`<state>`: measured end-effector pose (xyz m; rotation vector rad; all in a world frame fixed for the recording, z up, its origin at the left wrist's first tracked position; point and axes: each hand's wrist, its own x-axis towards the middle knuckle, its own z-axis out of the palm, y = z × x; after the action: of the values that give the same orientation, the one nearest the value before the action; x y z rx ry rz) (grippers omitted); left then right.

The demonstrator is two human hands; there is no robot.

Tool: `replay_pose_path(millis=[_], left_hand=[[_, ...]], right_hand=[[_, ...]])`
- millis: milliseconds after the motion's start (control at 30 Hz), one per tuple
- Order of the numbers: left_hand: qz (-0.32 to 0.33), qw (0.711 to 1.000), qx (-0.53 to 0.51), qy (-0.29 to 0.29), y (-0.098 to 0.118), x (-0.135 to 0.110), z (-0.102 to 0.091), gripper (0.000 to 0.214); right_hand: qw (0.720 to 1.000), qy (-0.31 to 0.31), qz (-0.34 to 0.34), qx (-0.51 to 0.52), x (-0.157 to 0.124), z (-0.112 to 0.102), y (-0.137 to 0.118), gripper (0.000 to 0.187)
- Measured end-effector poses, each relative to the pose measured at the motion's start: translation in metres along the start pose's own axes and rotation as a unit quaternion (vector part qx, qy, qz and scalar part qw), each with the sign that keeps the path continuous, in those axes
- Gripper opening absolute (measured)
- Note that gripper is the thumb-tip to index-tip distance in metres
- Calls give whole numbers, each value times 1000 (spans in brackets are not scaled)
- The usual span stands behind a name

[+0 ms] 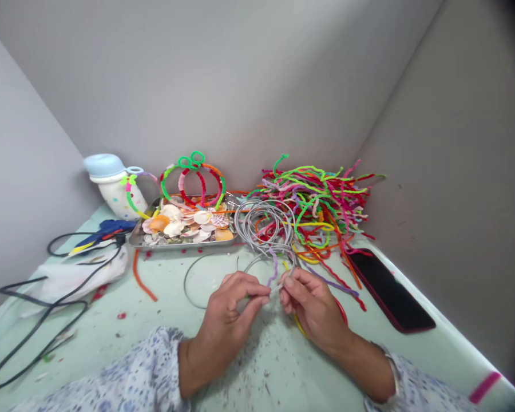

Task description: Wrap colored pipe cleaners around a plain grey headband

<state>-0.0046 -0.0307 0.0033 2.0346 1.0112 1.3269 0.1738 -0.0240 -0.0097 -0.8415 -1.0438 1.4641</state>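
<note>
My left hand (236, 309) is closed in a pinch on a thin grey wire (276, 288), with a short purple pipe cleaner (274, 268) standing up from its fingertips. Close beside it, my right hand (311, 300) pinches the same wire between thumb and forefinger. Only a small stretch of wire shows between the two hands. Beyond them lies a loose coil of grey wire (240, 229), one loop curving out to the left. How the pipe cleaner meets the wire is partly hidden by my left fingers.
A metal tray (184, 247) holds seashells, with pipe-cleaner rings (223, 186) standing on it. Behind the coil is a heap of coloured pipe cleaners (321, 189). A phone (392, 292) lies right; a cup (118, 191), black cable (47, 312) and plastic bag (105, 266) are left.
</note>
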Motion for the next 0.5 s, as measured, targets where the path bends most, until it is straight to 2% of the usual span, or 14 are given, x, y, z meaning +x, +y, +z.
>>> replay_pose_path(millis=[133, 500], left_hand=[[-25, 1000, -4, -5, 0, 0, 1, 10], [5, 1000, 16, 19, -3, 0, 1, 11]], right_hand=[[1000, -3, -2, -7, 0, 0, 0, 27], [1000, 3, -4, -16, -1, 0, 1, 29]])
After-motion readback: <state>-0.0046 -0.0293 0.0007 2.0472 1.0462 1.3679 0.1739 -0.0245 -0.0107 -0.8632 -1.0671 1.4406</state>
